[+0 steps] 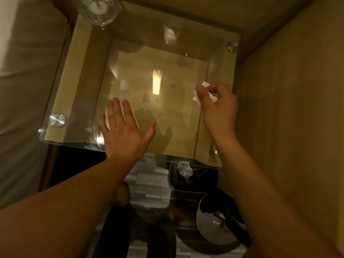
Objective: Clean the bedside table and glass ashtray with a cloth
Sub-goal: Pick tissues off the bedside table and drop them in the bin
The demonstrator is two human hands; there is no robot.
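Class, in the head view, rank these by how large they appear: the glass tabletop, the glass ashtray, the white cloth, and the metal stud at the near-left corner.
1. Glass tabletop
2. Glass ashtray, partly cut off by the frame
3. White cloth, mostly hidden inside the right hand, and the metal stud: too close to rank.

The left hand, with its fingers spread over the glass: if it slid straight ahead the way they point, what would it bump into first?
Probably the glass ashtray at the far left corner. The left hand has only bare table glass ahead before that, though depth is unclear.

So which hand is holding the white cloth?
The right hand, closed around the crumpled white cloth near the wall. The left hand is open and empty.
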